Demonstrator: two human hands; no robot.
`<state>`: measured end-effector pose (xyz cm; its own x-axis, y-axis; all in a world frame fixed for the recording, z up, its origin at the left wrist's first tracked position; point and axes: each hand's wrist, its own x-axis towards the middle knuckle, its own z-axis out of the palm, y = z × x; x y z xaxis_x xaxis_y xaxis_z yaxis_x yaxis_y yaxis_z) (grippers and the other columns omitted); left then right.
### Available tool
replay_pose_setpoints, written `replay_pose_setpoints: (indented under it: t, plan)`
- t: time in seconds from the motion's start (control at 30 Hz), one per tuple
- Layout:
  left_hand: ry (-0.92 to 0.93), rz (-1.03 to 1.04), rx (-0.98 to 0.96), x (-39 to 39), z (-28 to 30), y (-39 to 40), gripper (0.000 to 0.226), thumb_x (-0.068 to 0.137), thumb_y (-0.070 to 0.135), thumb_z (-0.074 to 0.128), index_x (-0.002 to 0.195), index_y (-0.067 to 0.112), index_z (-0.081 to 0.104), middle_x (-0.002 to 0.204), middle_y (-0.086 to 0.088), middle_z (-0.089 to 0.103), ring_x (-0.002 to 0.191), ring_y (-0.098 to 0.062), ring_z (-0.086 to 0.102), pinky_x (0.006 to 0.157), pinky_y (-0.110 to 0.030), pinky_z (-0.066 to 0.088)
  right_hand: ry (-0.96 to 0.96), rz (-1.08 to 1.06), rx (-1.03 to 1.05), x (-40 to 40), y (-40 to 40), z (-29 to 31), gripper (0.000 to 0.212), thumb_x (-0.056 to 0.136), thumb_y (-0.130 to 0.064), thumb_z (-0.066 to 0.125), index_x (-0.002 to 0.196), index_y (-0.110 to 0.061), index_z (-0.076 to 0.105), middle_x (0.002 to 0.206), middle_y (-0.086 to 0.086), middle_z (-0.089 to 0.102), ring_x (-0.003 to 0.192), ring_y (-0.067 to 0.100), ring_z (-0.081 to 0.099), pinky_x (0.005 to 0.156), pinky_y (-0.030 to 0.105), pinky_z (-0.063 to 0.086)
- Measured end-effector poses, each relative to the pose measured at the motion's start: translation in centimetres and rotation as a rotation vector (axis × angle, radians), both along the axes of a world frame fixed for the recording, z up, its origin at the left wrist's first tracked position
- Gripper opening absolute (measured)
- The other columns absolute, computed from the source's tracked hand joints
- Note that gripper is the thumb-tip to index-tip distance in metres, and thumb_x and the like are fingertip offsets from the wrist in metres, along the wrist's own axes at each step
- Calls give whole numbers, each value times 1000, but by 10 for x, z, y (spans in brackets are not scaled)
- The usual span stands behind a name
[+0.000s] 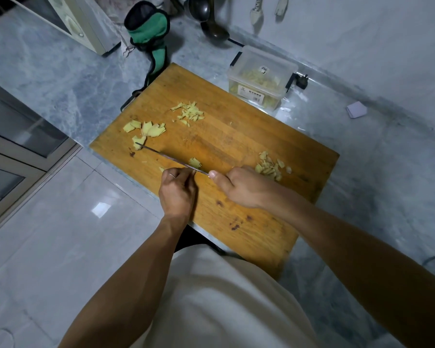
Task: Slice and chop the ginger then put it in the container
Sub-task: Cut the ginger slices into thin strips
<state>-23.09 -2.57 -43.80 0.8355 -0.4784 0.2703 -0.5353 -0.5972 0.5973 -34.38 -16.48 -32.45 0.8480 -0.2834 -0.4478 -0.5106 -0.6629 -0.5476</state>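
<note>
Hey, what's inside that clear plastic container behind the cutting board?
The container holds pale yellow ginger pieces, visible through its translucent walls. A label on the front wall and the cloudy plastic hide part of the contents, so how full it is cannot be told.

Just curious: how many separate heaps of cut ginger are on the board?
4: far pile, left slices, small bit by the knife, pile beside the right hand. Hands may hide more.

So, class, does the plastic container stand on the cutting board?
No, the container stands on the marble counter, just beyond the far edge of the board.
</note>
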Motion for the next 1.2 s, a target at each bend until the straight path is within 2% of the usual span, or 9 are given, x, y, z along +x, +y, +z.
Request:
replay_pose_setpoints:
  t: [0.07,0.2,0.4,0.53,0.63,0.77,0.97,1.1,1.2]
  plan:
    - [5,-3,-6,-1,0,0,12,85,8,65,90,3,76,84,-13,66,88,-27,55,63,-30,44,-5,-6,2,-1,0,2,71,105,-60,22,60,-8,40,64,13,46,58,22,45,58,36,38]
    - [7,-18,-28,0,0,2,12,85,8,69,95,6,77,86,-10,68,90,-21,54,69,-24,41,-35,-6,4,1,-2,-2,72,105,-59,22,61,-6,43,62,17,48,61,33,52,64,45,47]
    - [-18,-22,-36,1,-2,1,15,84,10,65,93,6,77,87,-11,68,90,-18,51,67,-26,44,-34,-2,40,0,-4,-6,71,105,-57,24,56,-8,38,54,9,41,49,25,40,59,45,44]
    - [-18,-19,-46,1,-2,1,16,82,7,66,94,5,77,87,-12,68,90,-19,51,68,-27,45,9,32,38,5,-6,-2,68,106,-56,24,57,-10,36,57,7,39,51,18,36,53,34,29]
    - [-20,-8,-58,0,-2,0,17,82,7,64,92,5,77,86,-13,68,90,-19,52,68,-25,44,29,48,28,6,-7,-5,68,107,-55,24,58,-9,37,58,8,40,54,15,36,53,33,24]
    - [-1,-17,-55,0,0,1,14,83,5,68,94,7,77,87,-10,68,90,-17,53,67,-27,46,3,9,10,3,-4,-14,69,106,-57,24,59,-10,41,60,8,43,56,16,40,57,33,29]
    - [3,-27,-44,-1,1,1,15,87,12,64,93,6,77,86,-10,68,89,-24,58,65,-31,50,-23,-6,31,2,-7,-9,71,105,-59,24,61,-7,44,61,11,49,58,25,50,66,42,48]
    - [-8,-14,-66,-2,4,0,32,88,22,51,88,3,76,85,-13,68,88,-19,52,65,-28,47,-15,12,15,0,-4,-4,71,104,-61,23,59,-8,40,60,12,47,56,27,48,67,43,50]
    - [-5,-11,-65,-3,2,1,24,88,18,56,89,3,76,85,-12,68,87,-21,54,64,-30,48,8,24,6,6,-5,-1,71,104,-60,23,57,-10,39,58,9,44,54,26,46,64,41,48]
